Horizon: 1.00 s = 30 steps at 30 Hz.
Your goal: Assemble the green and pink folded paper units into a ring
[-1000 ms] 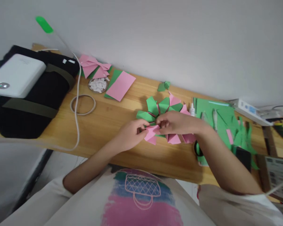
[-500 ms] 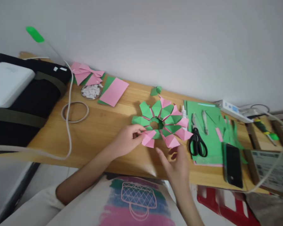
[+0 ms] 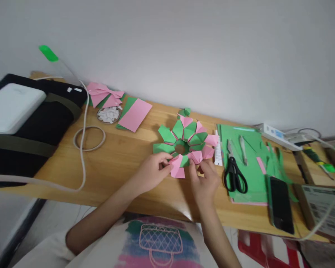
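A ring of folded green and pink paper pieces (image 3: 190,134) lies on the wooden table, with a round hole in its middle. My left hand (image 3: 153,170) pinches a pink piece at the ring's near left edge. On the near right side, my right hand (image 3: 205,182) grips another pink piece between thumb and fingers. A small folded green piece (image 3: 186,111) sits just behind the ring. Beside it on the right lies a white tube (image 3: 218,150), partly touched by pink tips.
Black-handled scissors (image 3: 234,176) and tweezers lie on green sheets (image 3: 254,182), left of a phone (image 3: 280,204). Pink and green rectangles (image 3: 135,115), a dish of white bits (image 3: 108,114), a tape-like ring (image 3: 102,143) and a cable (image 3: 83,160) are at left.
My right hand has closed on a pink piece of the ring. The ring has turned slightly and shifted left, uncovering more of the white tube. The camera view has tilted a little.
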Motion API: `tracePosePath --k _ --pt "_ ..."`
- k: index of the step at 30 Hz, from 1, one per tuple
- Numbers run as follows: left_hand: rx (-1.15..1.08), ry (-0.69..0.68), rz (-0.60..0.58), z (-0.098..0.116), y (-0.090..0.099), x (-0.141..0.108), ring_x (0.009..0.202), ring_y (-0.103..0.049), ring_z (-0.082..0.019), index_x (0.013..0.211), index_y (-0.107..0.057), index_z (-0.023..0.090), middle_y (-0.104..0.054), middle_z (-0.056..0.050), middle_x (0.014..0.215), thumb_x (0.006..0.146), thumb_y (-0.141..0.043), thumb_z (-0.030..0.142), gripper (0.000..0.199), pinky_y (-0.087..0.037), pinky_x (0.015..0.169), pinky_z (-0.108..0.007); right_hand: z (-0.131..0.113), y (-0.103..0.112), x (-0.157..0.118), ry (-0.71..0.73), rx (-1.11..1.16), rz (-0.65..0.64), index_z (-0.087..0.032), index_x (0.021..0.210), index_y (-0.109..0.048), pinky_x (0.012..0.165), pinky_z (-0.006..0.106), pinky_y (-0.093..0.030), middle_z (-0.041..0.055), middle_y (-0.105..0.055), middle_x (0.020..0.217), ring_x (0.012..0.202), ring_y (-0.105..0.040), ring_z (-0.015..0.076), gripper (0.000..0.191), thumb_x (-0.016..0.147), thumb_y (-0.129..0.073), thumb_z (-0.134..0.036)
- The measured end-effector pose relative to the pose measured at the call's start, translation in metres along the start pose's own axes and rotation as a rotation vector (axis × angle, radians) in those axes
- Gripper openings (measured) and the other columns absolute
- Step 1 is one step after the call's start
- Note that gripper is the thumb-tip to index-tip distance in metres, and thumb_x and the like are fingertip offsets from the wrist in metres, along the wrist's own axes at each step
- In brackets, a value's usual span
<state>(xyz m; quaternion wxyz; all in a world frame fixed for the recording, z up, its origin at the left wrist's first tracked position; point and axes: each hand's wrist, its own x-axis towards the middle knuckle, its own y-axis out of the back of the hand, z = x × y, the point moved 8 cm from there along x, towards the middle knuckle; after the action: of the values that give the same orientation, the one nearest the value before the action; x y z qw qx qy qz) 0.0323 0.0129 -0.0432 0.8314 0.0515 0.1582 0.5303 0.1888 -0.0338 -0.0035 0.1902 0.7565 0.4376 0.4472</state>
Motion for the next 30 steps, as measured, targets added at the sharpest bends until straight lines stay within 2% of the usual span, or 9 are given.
tracePosePath --k 6,16,21,23,25,30 --pt "0.133 0.005 0.075 0.003 0.006 0.002 0.060 -0.055 -0.012 0.102 -0.067 0.016 -0.066 0.000 0.072 0.082 -0.056 0.020 0.023 -0.038 0.056 -0.023 0.004 -0.003 0.004 -0.017 0.006 -0.052 -0.019 0.061 -0.053 0.051 0.025 -0.031 -0.0025 -0.045 0.060 0.053 -0.041 0.0116 0.027 0.087 -0.058 -0.021" --pt "0.172 -0.020 0.034 0.011 0.006 0.008 0.056 -0.051 -0.010 0.093 -0.067 0.017 -0.062 0.003 0.069 0.083 -0.058 0.023 0.014 -0.036 0.052 -0.022 0.003 0.000 0.004 -0.022 0.003 -0.028 -0.019 0.062 -0.053 0.052 0.025 -0.032 -0.0021 -0.049 0.060 0.054 -0.044 0.0116 0.025 0.086 -0.059 -0.018" --pt "0.207 0.024 0.001 0.013 0.000 0.002 0.058 -0.052 -0.011 0.112 -0.063 0.020 -0.060 0.005 0.070 0.070 -0.070 0.018 0.043 -0.038 0.055 -0.022 0.003 0.001 0.004 -0.043 0.015 0.000 -0.019 0.061 -0.050 0.051 0.024 -0.032 -0.0032 -0.047 0.059 0.053 -0.043 0.0104 0.027 0.085 -0.060 -0.016" --pt "0.214 0.051 -0.012 0.012 -0.001 0.001 0.059 -0.052 -0.011 0.115 -0.062 0.020 -0.060 0.005 0.071 0.068 -0.071 0.016 0.047 -0.038 0.055 -0.022 0.004 0.001 0.005 -0.049 0.025 -0.002 -0.019 0.061 -0.050 0.052 0.024 -0.032 -0.0035 -0.047 0.060 0.053 -0.043 0.0102 0.027 0.085 -0.061 -0.015" --pt "0.205 0.081 -0.023 0.009 -0.001 0.000 0.057 -0.051 -0.010 0.112 -0.063 0.020 -0.058 0.006 0.067 0.068 -0.071 0.016 0.045 -0.037 0.055 -0.022 0.005 0.000 0.005 -0.059 0.044 -0.012 -0.019 0.061 -0.050 0.052 0.024 -0.033 -0.0040 -0.046 0.059 0.053 -0.043 0.0100 0.026 0.084 -0.062 -0.015" --pt "0.167 0.078 -0.066 0.010 -0.002 0.003 0.054 -0.045 -0.008 0.084 -0.067 0.017 -0.053 0.007 0.061 0.071 -0.064 0.012 0.014 -0.035 0.054 -0.021 0.010 -0.001 0.005 -0.117 0.107 -0.029 -0.019 0.063 -0.052 0.052 0.022 -0.033 -0.0052 -0.044 0.059 0.053 -0.043 0.0095 0.025 0.085 -0.063 -0.017"
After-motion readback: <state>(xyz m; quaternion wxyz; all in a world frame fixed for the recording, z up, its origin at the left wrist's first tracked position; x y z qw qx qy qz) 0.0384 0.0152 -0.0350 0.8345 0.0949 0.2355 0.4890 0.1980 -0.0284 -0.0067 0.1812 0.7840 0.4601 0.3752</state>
